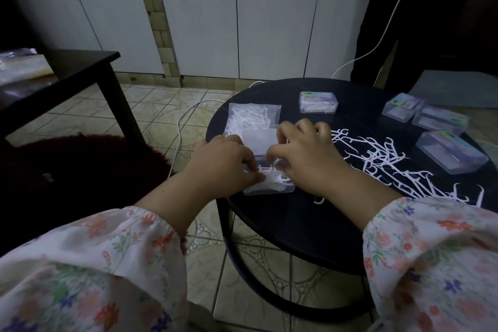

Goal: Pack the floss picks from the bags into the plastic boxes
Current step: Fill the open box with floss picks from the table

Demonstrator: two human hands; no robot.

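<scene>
Floss picks (388, 162), thin white plastic pieces with forked heads, lie scattered in a loose heap on the right half of the round black table (350, 224). A smaller cluster sits inside the open box (269, 183), a clear rectangular plastic case at the table's near-left edge; its hinged lid stands raised behind it.

The left hand (229, 162) rests against the box's left side, fingers curled, with thumb and fingertips pinching picks in the box. The right hand (304, 153) hovers over the box's right side, fingers bent downward and pinching picks at its rim.

A clear, flat bag (252, 116) holding more white picks lies just beyond the box, touching the lid.

Four closed boxes (318, 102) of the same clear plastic, with pastel labels on top, stand along the far and right edge of the table. Floral fabric sleeves (107, 264) cover both forearms. A white cable (186, 118) runs over the tiled floor.
</scene>
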